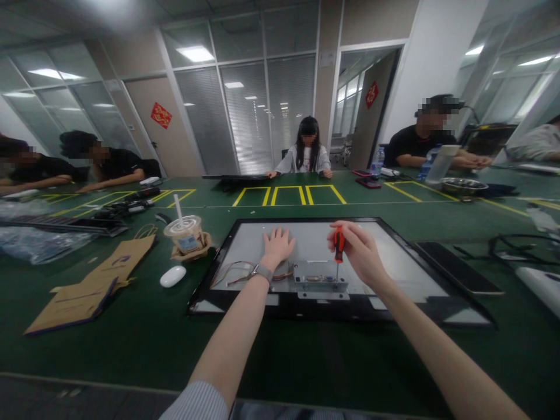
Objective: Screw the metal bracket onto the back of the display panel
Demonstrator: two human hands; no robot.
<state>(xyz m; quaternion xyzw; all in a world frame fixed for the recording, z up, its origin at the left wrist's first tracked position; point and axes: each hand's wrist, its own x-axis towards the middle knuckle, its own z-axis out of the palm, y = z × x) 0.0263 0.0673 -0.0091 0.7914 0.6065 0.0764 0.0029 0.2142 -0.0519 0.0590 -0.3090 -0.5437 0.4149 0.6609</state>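
Observation:
A flat display panel point(406, 256) with a black frame lies on the green table, its pale metal back facing up. My left hand point(277, 245) rests on that back with the fingers spread. In my right hand point(356, 242) is a red and black screwdriver point(339, 244), held upright with its shaft pointing down. The tip meets or nearly meets a metal bracket point(321, 283) with connector ports near the panel's front edge; exact contact cannot be made out. Thin wires point(236, 274) run over the panel left of the bracket.
Left of the panel are a drink cup point(184, 230) with a straw, a white mouse point(172, 276) and a brown paper bag point(91, 291). To the right lie a black slab-like device point(457, 267) and dark cables point(503, 248). Several people sit around the table point(306, 356).

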